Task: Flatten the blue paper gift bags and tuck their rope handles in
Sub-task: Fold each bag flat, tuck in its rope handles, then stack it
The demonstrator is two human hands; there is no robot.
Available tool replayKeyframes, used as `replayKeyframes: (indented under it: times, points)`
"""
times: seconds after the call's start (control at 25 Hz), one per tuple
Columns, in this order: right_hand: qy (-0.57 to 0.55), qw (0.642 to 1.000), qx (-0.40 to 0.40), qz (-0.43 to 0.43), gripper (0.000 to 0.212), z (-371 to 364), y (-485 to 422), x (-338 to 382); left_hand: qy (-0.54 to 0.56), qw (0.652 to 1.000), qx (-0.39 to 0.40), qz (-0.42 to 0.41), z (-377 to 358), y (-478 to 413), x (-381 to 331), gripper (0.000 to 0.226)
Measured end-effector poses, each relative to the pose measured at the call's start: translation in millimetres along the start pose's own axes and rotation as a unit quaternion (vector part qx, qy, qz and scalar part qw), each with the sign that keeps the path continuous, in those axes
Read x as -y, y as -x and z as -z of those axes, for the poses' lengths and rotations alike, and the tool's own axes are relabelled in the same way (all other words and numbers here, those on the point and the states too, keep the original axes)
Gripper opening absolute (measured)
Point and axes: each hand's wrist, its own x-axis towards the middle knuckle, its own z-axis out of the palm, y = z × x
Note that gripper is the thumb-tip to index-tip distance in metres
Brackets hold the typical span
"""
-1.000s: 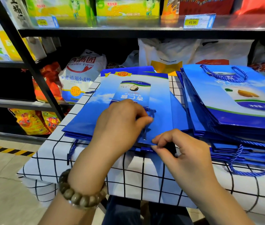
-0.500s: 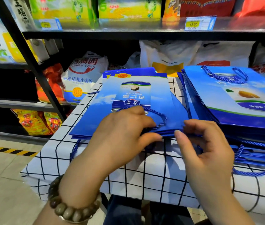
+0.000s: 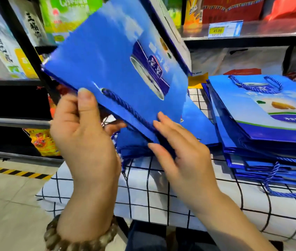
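Note:
A flat blue paper gift bag [image 3: 107, 57] is lifted off the table and tilted up toward the shelves. My left hand [image 3: 85, 131] grips its near left edge, thumb on the front face and fingers behind. Its blue rope handle [image 3: 125, 105] lies across the front near the opening. My right hand [image 3: 178, 151] has straight fingers touching the bag's lower edge by the rope. Below it another blue bag [image 3: 198, 124] lies flat on the table. On the right sits a stack of flat blue bags [image 3: 263, 124] with ropes hanging over the front.
The table wears a white cloth with a black grid [image 3: 161, 196]. Behind it, black store shelves [image 3: 252, 33] hold packaged food and a price tag. Tiled floor with a yellow-black stripe [image 3: 16, 173] lies to the left.
The top bag of the left pile has been lifted off the table and tilted up. My left hand went from pressing on it to gripping its edge; my right hand opened against its lower edge.

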Motion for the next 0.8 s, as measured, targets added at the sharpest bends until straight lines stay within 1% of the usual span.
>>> replayKeyframes:
  times: [0.08, 0.2, 0.24, 0.32, 0.4, 0.44, 0.52, 0.6, 0.64, 0.68, 0.72, 0.76, 0.8]
  points:
    - [0.036, 0.999, -0.01, 0.013, 0.031, 13, 4, -14, 0.021, 0.992, 0.002, 0.128, 8, 10, 8, 0.023]
    - [0.151, 0.987, 0.044, 0.019, 0.028, 26, 14, -31, 0.014, 0.969, 0.023, 0.247, 19, 33, 28, 0.022]
    - [0.179, 0.982, 0.06, 0.019, 0.028, 28, 18, -35, 0.007, 0.961, 0.028, 0.276, 22, 40, 34, 0.019]
    - [0.191, 0.978, 0.08, 0.008, 0.027, 34, 22, -38, -0.011, 0.949, 0.032, 0.315, 32, 49, 42, 0.014]
    - [0.177, 0.981, 0.085, -0.015, 0.019, 41, 19, -35, -0.051, 0.945, 0.041, 0.32, 40, 48, 42, 0.018]
    - [0.158, 0.984, 0.081, -0.031, 0.014, 45, 15, -31, -0.084, 0.946, 0.056, 0.309, 43, 45, 41, 0.024]
    - [0.097, 0.99, 0.069, -0.073, 0.009, 52, 5, -24, -0.165, 0.946, 0.092, 0.264, 49, 40, 38, 0.036]
    - [0.041, 0.991, 0.061, -0.108, 0.006, 56, -4, -17, -0.244, 0.947, 0.118, 0.174, 54, 42, 32, 0.048]
    - [0.02, 0.99, 0.065, -0.125, 0.006, 57, -8, -15, -0.275, 0.947, 0.131, 0.102, 55, 45, 28, 0.05]
    - [0.002, 0.987, 0.074, -0.145, 0.009, 57, -12, -12, -0.3, 0.942, 0.151, 0.02, 55, 47, 24, 0.048]
    - [-0.014, 0.983, 0.087, -0.16, 0.014, 56, -15, -8, -0.316, 0.929, 0.181, -0.057, 53, 49, 21, 0.04]
    - [-0.03, 0.98, 0.103, -0.168, 0.017, 55, -18, -4, -0.333, 0.91, 0.221, -0.114, 48, 49, 17, 0.029]
    - [-0.048, 0.977, 0.117, -0.171, 0.013, 54, -21, 1, -0.358, 0.883, 0.261, -0.153, 39, 47, 17, 0.022]
